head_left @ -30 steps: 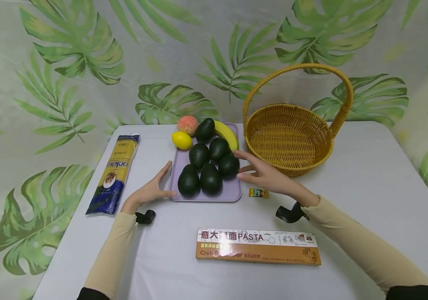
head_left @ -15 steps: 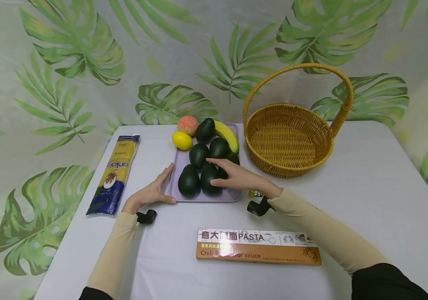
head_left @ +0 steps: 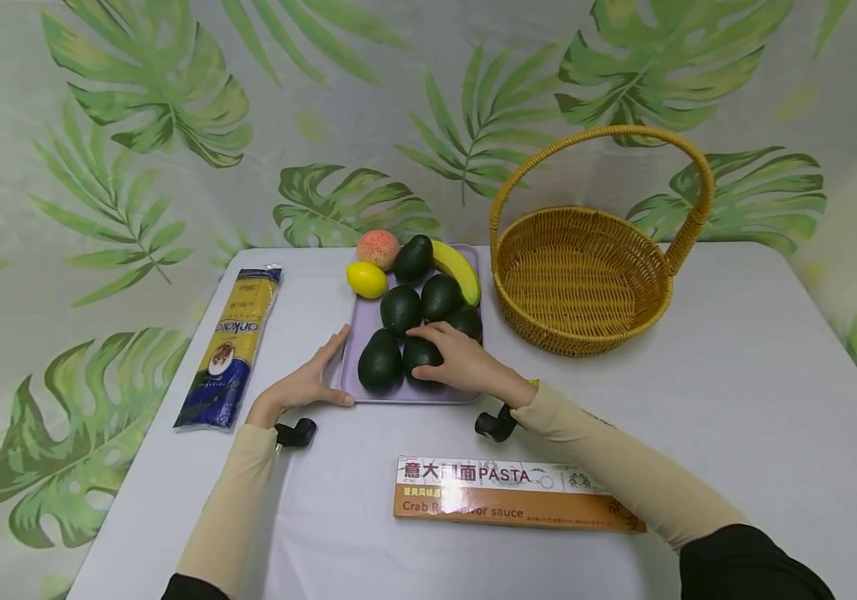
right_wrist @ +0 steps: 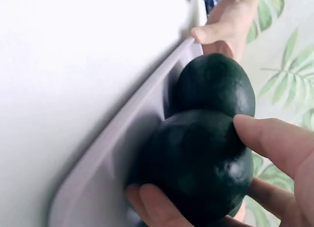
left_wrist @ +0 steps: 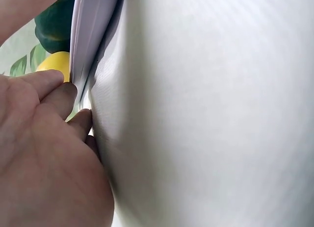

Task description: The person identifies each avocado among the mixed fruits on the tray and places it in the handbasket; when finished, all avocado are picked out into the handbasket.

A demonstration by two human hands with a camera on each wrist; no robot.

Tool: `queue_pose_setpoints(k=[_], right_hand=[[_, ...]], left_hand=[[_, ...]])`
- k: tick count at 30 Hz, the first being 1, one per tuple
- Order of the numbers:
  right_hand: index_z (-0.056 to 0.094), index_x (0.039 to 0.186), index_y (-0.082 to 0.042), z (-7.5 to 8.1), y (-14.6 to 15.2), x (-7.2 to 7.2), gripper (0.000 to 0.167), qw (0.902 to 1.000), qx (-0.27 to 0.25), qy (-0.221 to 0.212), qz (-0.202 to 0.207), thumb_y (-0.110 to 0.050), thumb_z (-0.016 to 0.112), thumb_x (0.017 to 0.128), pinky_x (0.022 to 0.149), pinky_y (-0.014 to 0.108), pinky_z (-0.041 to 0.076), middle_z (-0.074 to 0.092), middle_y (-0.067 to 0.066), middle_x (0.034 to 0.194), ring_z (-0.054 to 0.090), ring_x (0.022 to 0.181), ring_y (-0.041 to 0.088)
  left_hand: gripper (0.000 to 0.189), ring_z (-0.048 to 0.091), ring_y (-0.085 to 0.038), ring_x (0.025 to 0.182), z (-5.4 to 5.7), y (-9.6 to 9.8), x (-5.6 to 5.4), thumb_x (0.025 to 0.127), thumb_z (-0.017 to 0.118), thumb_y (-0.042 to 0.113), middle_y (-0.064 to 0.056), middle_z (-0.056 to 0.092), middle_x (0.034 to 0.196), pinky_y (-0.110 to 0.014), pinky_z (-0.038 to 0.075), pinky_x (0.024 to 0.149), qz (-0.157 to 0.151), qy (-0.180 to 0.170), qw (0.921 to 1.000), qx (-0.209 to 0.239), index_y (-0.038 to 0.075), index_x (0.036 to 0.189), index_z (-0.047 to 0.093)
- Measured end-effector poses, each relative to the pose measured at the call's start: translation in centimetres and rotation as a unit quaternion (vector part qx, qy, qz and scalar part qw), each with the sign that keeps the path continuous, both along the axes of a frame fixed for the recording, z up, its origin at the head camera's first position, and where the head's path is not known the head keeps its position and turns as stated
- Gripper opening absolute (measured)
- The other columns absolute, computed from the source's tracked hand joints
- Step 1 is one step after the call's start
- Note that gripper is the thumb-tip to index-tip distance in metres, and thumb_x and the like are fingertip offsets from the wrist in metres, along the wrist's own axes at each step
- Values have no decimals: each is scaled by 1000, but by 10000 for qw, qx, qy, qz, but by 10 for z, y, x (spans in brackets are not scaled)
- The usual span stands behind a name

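My right hand (head_left: 466,360) reaches over the purple tray (head_left: 349,333) and grips a dark green avocado (head_left: 418,357) near its front edge. In the right wrist view, fingers and thumb lie around that avocado (right_wrist: 191,158), which still sits low in the tray. A second avocado (head_left: 379,362) rests just left of it. My left hand (head_left: 304,385) touches the tray's front left corner with fingers spread straight, the thumb at the front. Further avocados, a banana (head_left: 458,271), a lemon (head_left: 366,280) and a peach (head_left: 378,248) fill the back of the tray.
A wicker basket (head_left: 578,283) with a tall handle stands right of the tray. A pasta bag (head_left: 229,350) lies at the left. In front is a pasta box (head_left: 511,493), partly covered by my right sleeve. My right wrist mostly hides a small yellow packet.
My right hand has moved left from the tray's right side and closed around the front avocado. My left hand has stayed at the tray corner.
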State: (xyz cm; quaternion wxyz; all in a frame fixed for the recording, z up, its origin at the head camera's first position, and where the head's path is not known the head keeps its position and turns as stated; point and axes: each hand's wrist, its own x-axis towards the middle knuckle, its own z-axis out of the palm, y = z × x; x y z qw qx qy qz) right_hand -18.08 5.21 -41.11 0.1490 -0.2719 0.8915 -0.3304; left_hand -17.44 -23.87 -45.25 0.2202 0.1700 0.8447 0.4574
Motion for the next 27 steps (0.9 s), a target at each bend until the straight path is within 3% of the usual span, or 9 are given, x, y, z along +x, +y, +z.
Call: queue_pose_setpoints(k=[5, 7, 12, 15, 19, 23, 27], right_hand=[[47, 142, -13, -1, 8, 2, 59, 9985, -533, -64, 74, -25, 70, 88, 107, 50, 32, 36, 18, 147, 35, 133, 32], [47, 142, -14, 1, 14, 2, 60, 9966, -802, -188, 93, -25, 71, 88, 107, 50, 32, 37, 16, 146, 36, 132, 30], [44, 144, -20, 13, 38, 0, 62, 9862, -1462, -782, 49, -29, 70, 88, 94, 45, 46, 35, 10, 147, 55, 111, 27], [41, 146, -23, 23, 55, -2, 62, 9730, -1904, -1306, -25, -29, 68, 90, 81, 42, 54, 30, 10, 149, 62, 97, 29], [38, 147, -22, 39, 83, -5, 62, 9560, -2443, -1614, -173, -24, 66, 92, 81, 41, 55, 22, 9, 153, 57, 111, 34], [35, 148, -22, 53, 116, -11, 60, 9468, -2786, -1533, -501, -22, 62, 94, 85, 40, 53, 23, 5, 153, 48, 121, 35], [33, 149, -22, 64, 148, -21, 58, 9350, -3074, -1491, -953, -18, 58, 96, 86, 33, 53, 24, 7, 151, 46, 121, 30]], left_hand=[[109, -11, -39, 142, 22, 7, 9, 76, 79, 2, -22, -6, 157, -58, -4, 111, -30, -68, 10000, 60, -1, 152, 1], [109, -11, -40, 141, 23, 7, 9, 75, 79, 2, -22, -6, 157, -58, -4, 111, -19, -62, 10000, 52, -1, 152, 1], [112, -12, -38, 142, 4, 1, 2, 75, 79, 2, -20, -7, 157, -57, -6, 111, 38, 23, 10000, -59, 4, 153, -1], [113, -12, -36, 142, -8, -3, -3, 75, 80, 4, -17, -7, 158, -56, -6, 112, 43, 90, 9999, -102, 8, 154, -1], [114, -10, -33, 143, -12, -4, -5, 75, 81, 9, -14, -6, 159, -54, -4, 113, 36, 103, 9999, -94, 12, 155, -1], [115, -10, -31, 143, -12, -5, -5, 74, 83, 14, -12, -5, 159, -53, -4, 113, 44, 94, 9999, -103, 12, 155, 0], [115, -10, -32, 143, -11, -5, -5, 74, 83, 17, -12, -4, 159, -53, -5, 113, 52, 95, 9998, -140, 11, 155, 1]])
